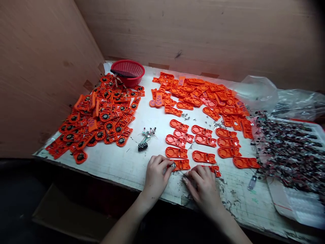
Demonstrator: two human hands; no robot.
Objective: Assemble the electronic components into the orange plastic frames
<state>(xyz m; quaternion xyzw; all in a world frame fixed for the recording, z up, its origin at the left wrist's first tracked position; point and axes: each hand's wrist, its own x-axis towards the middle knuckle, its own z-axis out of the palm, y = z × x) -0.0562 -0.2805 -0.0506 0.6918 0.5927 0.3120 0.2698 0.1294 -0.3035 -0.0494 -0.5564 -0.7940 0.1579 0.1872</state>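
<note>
My left hand (156,174) rests at the near edge of the white table (119,166), fingers curled, pinching a small metal piece against an orange plastic shell (180,165). My right hand (203,188) lies just right of it, fingers bent down over small parts I cannot make out, beside another orange shell (215,169). Rows of empty orange shells (203,139) lie flat just beyond both hands.
A heap of orange shells fitted with black speakers (101,117) fills the left. A red basket (128,72) stands at the back. More orange shells (198,93) are piled at the back centre. A wired bundle (146,138) lies mid-table. Dark wired components (286,149) and plastic bags (264,93) sit right.
</note>
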